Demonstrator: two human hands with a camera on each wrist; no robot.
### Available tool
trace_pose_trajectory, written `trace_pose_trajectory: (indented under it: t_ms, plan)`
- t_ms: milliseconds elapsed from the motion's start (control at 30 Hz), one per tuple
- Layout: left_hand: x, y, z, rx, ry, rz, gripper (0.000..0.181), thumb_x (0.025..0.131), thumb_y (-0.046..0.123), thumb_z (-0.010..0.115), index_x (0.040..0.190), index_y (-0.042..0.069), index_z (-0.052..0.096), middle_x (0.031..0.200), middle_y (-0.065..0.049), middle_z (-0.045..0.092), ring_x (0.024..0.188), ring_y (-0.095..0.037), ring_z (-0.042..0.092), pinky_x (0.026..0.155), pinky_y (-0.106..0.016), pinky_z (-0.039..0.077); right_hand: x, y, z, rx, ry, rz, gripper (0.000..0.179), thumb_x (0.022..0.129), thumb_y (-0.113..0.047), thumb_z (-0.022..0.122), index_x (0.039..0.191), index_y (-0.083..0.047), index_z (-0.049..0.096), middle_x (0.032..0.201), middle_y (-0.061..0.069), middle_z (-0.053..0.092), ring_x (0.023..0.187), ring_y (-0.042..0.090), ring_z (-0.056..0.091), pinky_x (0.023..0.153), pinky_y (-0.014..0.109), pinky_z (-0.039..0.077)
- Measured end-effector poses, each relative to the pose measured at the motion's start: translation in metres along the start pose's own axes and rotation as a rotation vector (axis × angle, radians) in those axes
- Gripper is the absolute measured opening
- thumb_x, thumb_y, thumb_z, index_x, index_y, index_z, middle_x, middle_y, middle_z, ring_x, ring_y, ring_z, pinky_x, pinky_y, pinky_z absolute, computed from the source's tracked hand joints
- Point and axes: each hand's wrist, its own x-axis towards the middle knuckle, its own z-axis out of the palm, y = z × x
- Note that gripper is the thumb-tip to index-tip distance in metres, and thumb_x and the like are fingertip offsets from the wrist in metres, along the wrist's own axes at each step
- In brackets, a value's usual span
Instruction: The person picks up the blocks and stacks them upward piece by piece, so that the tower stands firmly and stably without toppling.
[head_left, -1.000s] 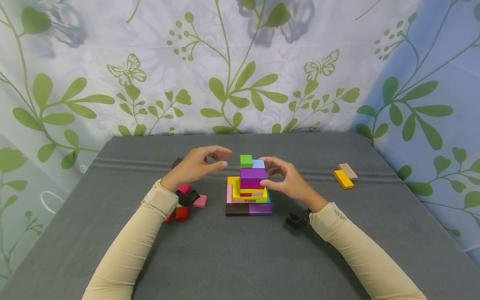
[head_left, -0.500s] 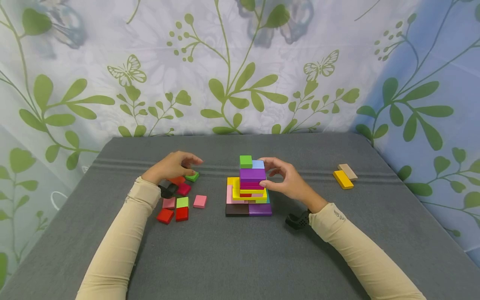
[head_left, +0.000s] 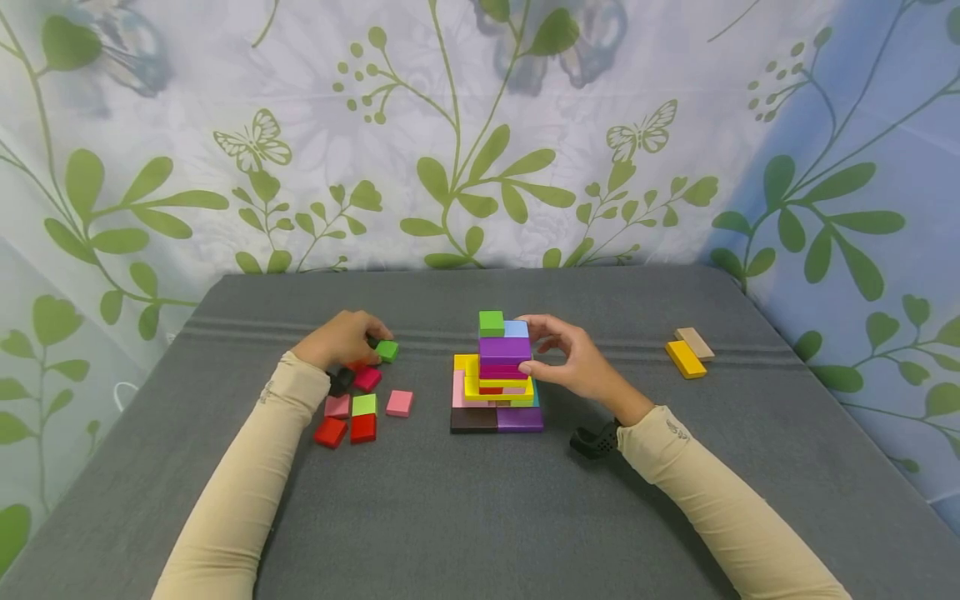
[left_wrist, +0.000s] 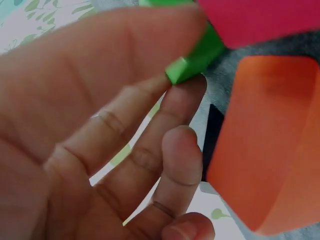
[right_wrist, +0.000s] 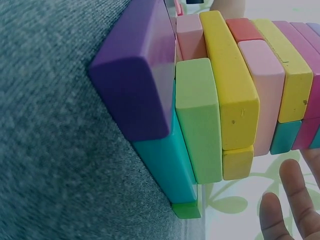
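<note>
At the loose blocks on the left, my left hand (head_left: pixel 343 337) pinches a green block (head_left: pixel 387 351) between thumb and forefinger. The left wrist view shows that green block (left_wrist: pixel 192 62) at the fingertips; the other fingers curl loosely. In the middle stands a stepped tower of coloured blocks (head_left: pixel 505 348), a green block (head_left: pixel 491 323) and a light blue one (head_left: pixel 516 328) on top. My right hand (head_left: pixel 567 354) holds the tower's upper right side, thumb at the front and fingers behind. In the right wrist view some fingers (right_wrist: pixel 296 190) spread behind the tower.
Near the left hand lie an orange block (left_wrist: pixel 267 145), a magenta one (head_left: pixel 367 379), pink (head_left: pixel 400 403), light green (head_left: pixel 364 404) and red (head_left: pixel 331 432) ones. A yellow block (head_left: pixel 686 358) and a beige block (head_left: pixel 695 343) lie right on the grey cloth (head_left: pixel 480 517). A patterned curtain hangs behind.
My left hand has moved left from beside the tower, down to the loose blocks, and now pinches a green one. The right hand has stayed at the tower.
</note>
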Motion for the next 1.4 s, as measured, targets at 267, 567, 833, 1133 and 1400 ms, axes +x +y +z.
trace_pose_trajectory:
  t_ms: [267, 567, 833, 1133, 1400]
  plan:
    - [0.007, 0.009, 0.002, -0.013, 0.088, 0.089, 0.036, 0.100, 0.017, 0.078, 0.130, -0.003, 0.073, 0.125, -0.020, 0.073, 0.117, -0.040, 0.065, 0.102, -0.056, 0.051, 0.001, 0.000, 0.001, -0.001, -0.003, 0.004, 0.060, 0.095, -0.011, 0.081, 0.148, 0.006, 0.057, 0.127, 0.021, 0.069, 0.114, 0.021, 0.062, 0.097, 0.064, 0.052]
    - [0.012, 0.039, -0.003, -0.107, 0.262, 0.242, 0.031, 0.098, 0.017, 0.079, 0.123, 0.000, 0.074, 0.116, -0.015, 0.074, 0.107, -0.039, 0.060, 0.094, -0.049, 0.048, 0.001, 0.001, 0.002, 0.005, -0.004, -0.005, 0.060, 0.096, -0.013, 0.081, 0.148, 0.006, 0.057, 0.126, 0.021, 0.068, 0.114, 0.020, 0.062, 0.096, 0.063, 0.052]
    - [0.014, 0.066, -0.011, -0.163, 0.372, 0.323, 0.033, 0.099, 0.020, 0.080, 0.127, 0.003, 0.074, 0.120, -0.012, 0.072, 0.108, -0.030, 0.060, 0.096, -0.047, 0.049, 0.001, 0.001, 0.001, 0.007, -0.002, 0.001, 0.060, 0.096, -0.014, 0.081, 0.148, 0.005, 0.057, 0.127, 0.021, 0.068, 0.114, 0.020, 0.062, 0.098, 0.064, 0.052]
    - [0.016, 0.095, -0.013, -0.236, 0.432, 0.423, 0.036, 0.096, 0.019, 0.082, 0.127, 0.003, 0.075, 0.116, -0.011, 0.074, 0.103, -0.027, 0.060, 0.091, -0.044, 0.049, 0.001, 0.000, 0.001, 0.007, -0.001, -0.004, 0.060, 0.096, -0.014, 0.081, 0.148, 0.006, 0.057, 0.126, 0.021, 0.068, 0.114, 0.019, 0.062, 0.098, 0.066, 0.051]
    - [0.023, 0.116, -0.005, -0.315, 0.404, 0.503, 0.035, 0.094, 0.019, 0.084, 0.125, 0.003, 0.076, 0.116, -0.009, 0.075, 0.103, -0.025, 0.062, 0.093, -0.042, 0.050, 0.000, -0.001, 0.000, 0.018, 0.000, -0.006, 0.063, 0.098, -0.021, 0.081, 0.148, 0.008, 0.056, 0.128, 0.024, 0.067, 0.114, 0.016, 0.062, 0.097, 0.066, 0.051]
